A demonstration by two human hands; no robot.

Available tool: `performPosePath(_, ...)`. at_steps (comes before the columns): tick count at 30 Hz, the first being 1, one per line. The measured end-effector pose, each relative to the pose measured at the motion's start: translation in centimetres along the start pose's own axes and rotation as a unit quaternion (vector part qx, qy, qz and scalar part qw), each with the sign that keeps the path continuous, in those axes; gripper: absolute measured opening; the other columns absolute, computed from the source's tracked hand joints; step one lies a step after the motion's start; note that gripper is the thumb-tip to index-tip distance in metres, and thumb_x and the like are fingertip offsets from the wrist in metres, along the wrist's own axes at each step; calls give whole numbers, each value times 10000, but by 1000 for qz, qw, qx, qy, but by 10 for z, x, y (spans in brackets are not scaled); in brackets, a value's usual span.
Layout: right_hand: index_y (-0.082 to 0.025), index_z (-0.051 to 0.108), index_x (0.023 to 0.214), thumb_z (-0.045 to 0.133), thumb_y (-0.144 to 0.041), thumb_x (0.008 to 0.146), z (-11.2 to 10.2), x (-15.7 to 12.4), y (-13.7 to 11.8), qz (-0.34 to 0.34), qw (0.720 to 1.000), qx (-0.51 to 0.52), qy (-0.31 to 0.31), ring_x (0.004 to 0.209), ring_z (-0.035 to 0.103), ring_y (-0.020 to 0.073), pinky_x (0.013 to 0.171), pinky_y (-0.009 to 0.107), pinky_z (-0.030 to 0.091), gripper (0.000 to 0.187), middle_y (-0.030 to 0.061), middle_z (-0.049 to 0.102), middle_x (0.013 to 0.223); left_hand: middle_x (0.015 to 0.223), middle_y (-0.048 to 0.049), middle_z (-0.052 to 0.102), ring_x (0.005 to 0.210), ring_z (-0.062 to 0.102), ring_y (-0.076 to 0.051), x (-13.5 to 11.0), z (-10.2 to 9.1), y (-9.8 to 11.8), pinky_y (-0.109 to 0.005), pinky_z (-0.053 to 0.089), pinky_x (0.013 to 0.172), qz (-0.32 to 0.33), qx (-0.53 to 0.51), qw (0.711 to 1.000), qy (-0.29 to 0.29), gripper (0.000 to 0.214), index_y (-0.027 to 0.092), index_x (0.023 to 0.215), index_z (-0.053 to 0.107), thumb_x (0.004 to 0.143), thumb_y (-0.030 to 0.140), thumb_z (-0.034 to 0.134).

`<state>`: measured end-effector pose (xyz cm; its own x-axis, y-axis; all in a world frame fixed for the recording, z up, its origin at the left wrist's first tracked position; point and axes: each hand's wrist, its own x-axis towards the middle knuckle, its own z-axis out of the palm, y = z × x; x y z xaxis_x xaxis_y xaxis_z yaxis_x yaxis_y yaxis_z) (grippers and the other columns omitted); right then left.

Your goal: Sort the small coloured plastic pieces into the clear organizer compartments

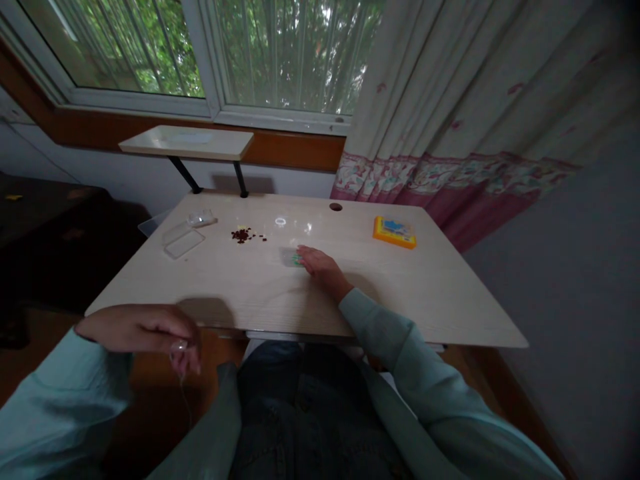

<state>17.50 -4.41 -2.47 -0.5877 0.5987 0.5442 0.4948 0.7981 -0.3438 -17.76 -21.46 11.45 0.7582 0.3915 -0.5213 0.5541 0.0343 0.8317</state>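
Green bits (297, 259) at right hand (323, 268) too small to tell.

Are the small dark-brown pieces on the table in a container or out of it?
Out: the dark-brown pieces lie loose on the tabletop, some clustered, others scattered.

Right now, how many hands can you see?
2: the left hand near the front edge of the desk, the right hand at the small green pieces.
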Motion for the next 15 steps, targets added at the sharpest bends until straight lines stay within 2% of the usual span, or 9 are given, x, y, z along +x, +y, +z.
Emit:
performPosePath(2, -185, 638, 1268, 469, -289, 991, 0, 0, 0, -8, 1000, -10, -4, 1245, 589, 239, 1093, 432, 482, 341, 102, 637, 1320, 1051, -100, 733, 933, 713, -279, 3, 18, -24, -458, 571, 848, -52, -63, 996, -24, 367, 305, 1057, 747, 924, 505, 469)
performPosePath(4, -178, 638, 1266, 456, -287, 998, -1, 0, -1, -14, 1000, -20, -2, 1245, 590, 229, 1096, 422, 480, 342, 103, 644, 1310, 895, -128, 746, 765, 728, -309, 22, 37, -63, -480, 592, 677, -134, -100, 985, -34, 379, 247, 871, 762, 867, 542, 524)
performPosePath(6, -174, 633, 1269, 438, -288, 1006, -2, 0, -2, -14, 999, -32, 0, 1253, 583, 221, 1100, 415, 477, 347, 101, 644, 1311, 622, -112, 680, 565, 682, -327, 46, 54, -109, -452, 543, 460, -171, -104, 980, 7, 378, 207, 662, 694, 753, 567, 625)
performPosePath(7, -171, 632, 1268, 430, -290, 1009, -3, 0, -3, -15, 999, -38, 0, 1253, 583, 218, 1099, 412, 478, 349, 101, 645, 1310, 567, -110, 646, 523, 664, -319, 57, 60, -131, -429, 527, 434, -183, -102, 977, 22, 408, 193, 637, 667, 747, 583, 623)
performPosePath(8, -164, 632, 1265, 423, -295, 1012, -3, 0, -3, -16, 999, -45, -1, 1251, 585, 217, 1098, 406, 478, 353, 105, 646, 1308, 530, -106, 615, 492, 648, -301, 68, 65, -152, -397, 516, 427, -207, -104, 971, 52, 454, 180, 626, 638, 756, 613, 600)
performPosePath(9, -154, 633, 1261, 418, -299, 1014, -3, 0, -3, -18, 999, -51, -1, 1248, 587, 217, 1097, 399, 480, 358, 111, 647, 1306, 535, -98, 611, 498, 649, -292, 78, 68, -171, -376, 519, 447, -261, -140, 947, 123, 470, 172, 666, 628, 720, 638, 636)
performPosePath(11, -140, 635, 1254, 414, -308, 1016, -3, 0, -4, -24, 998, -61, -2, 1242, 592, 215, 1094, 381, 481, 366, 121, 646, 1305, 650, -78, 650, 582, 677, -275, 95, 70, -199, -355, 542, 527, -301, -233, 876, 295, 516, 169, 859, 625, 699, 657, 665)
performPosePath(13, -142, 636, 1255, 416, -307, 1015, -3, 1, -4, -25, 997, -67, -2, 1243, 590, 213, 1095, 369, 480, 365, 121, 643, 1309, 826, -90, 691, 729, 700, -240, 111, 67, -214, -325, 564, 673, -277, -329, 809, 401, 501, 160, 962, 610, 750, 610, 672)
performPosePath(15, -150, 635, 1259, 424, -301, 1012, -4, 1, -4, -23, 997, -67, -4, 1249, 585, 214, 1095, 372, 480, 358, 117, 642, 1312, 981, -116, 690, 881, 691, -211, 123, 63, -216, -308, 555, 808, -218, -389, 780, 439, 398, 133, 1008, 614, 869, 506, 612)
